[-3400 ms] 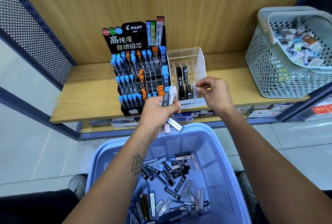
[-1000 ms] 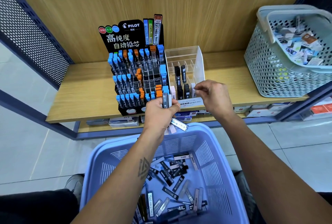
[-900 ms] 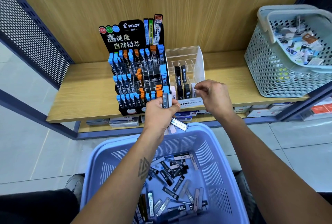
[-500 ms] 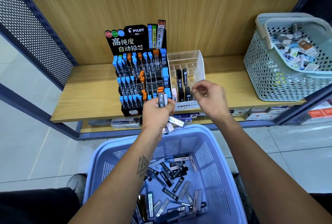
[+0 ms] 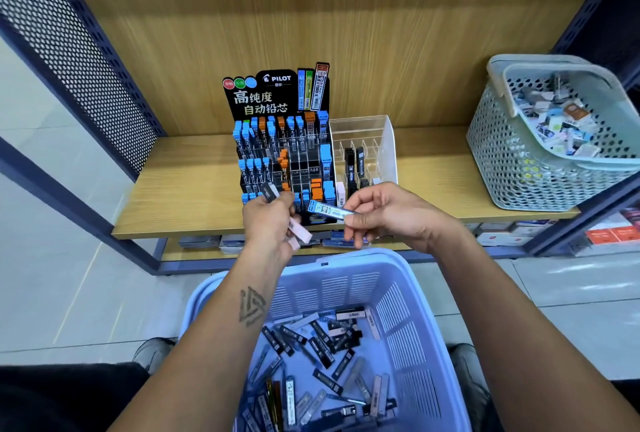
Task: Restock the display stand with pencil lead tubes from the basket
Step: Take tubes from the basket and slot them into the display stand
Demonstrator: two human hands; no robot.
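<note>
One view only: head cam on you, wide-angle, looking forward and down. Blue basket (image 5: 408, 293) sits closest, filling the bottom centre below your forearms. Left hand (image 5: 268, 224) and right hand (image 5: 391, 215) sit mid-frame, near the lens. Display stand (image 5: 280, 141) is just beyond them on the wooden shelf (image 5: 180, 196), faced head-on. Edges bow from lens distortion. No second view, so nothing overlaps.

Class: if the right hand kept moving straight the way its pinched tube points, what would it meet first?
Probably the left hand: the right hand's blue tube points left toward it, though depth is unclear.
</note>
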